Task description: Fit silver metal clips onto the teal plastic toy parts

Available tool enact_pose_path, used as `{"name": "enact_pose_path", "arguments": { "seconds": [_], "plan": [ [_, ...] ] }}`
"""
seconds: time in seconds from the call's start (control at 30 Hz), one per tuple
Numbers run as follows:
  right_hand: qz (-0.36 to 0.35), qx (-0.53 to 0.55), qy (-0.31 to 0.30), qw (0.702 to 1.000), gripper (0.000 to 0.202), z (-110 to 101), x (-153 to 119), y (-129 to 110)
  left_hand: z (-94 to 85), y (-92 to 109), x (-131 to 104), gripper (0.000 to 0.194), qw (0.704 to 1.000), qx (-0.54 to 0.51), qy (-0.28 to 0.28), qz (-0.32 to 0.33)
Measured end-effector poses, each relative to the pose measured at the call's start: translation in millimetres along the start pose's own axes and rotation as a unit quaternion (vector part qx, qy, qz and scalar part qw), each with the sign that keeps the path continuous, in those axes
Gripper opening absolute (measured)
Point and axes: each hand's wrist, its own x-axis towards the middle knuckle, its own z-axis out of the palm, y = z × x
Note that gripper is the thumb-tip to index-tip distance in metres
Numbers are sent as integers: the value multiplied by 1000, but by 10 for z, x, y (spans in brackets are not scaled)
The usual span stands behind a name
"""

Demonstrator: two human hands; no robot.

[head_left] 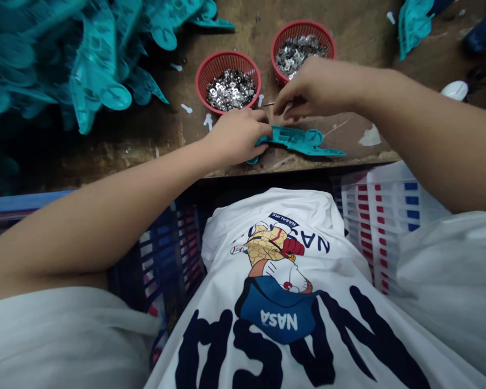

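Note:
A teal plastic part lies near the front edge of the wooden table. My left hand grips its left end, fingers wrapped round it. Just above the part, my right hand is closed in a pinch on a thin metal tool, whose tip points left. Two red baskets stand behind my hands: the left basket and the right basket both hold small shiny metal pieces.
Many teal parts are heaped at the back left, with another at the back right. Small white pieces lie scattered. Below the table edge are a white crate and a blue crate. A white round object sits right.

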Motion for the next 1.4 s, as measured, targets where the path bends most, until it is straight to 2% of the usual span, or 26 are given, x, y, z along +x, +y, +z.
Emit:
{"name": "enact_pose_path", "arguments": {
  "seconds": [0.07, 0.17, 0.27, 0.37, 0.57, 0.63, 0.8, 0.97, 1.1, 1.2, 1.3, 1.4],
  "plan": [
    [80, -58, 19, 995, 43, -4, 4, 1, -25, -3, 0, 41, 1000, 8, -7, -10],
    [176, -115, -18, 978, 41, 79, 44, -127, -60, 9, -43, 37, 999, 30, -12, -23],
    [219, -131, -31, 966, 47, 191, 97, -305, -101, 25, -110, 34, 998, 51, -20, -41],
    [220, -128, -13, 967, 51, 206, 113, -398, -137, 34, -146, 36, 995, 63, -21, -74],
    [184, -28, 40, 982, 28, 18, -14, -410, -174, 84, -140, 43, 992, 58, -15, -109],
    [158, -11, 36, 987, 25, 6, -45, -418, -176, 122, -145, 44, 991, 65, -18, -117],
    [101, -32, 0, 994, 27, 117, 9, -411, -84, 179, -169, 40, 995, 56, -36, -77],
    [66, -61, -15, 996, 25, 154, 47, -411, 36, 64, -172, 45, 998, 48, -16, -47],
    [64, -78, -22, 995, 28, 132, 15, -484, 109, -47, -113, 43, 1000, 19, -9, -13],
    [81, -84, -27, 993, 31, 129, 4, -564, 174, -65, -67, 40, 999, 9, -20, -24],
    [119, -82, -30, 989, 35, 152, 9, -617, 215, -68, -60, 39, 999, 3, -1, -40],
    [127, -76, -36, 988, 35, 177, 20, -597, 196, -97, -82, 40, 999, -29, 11, -24]
  ]
}}
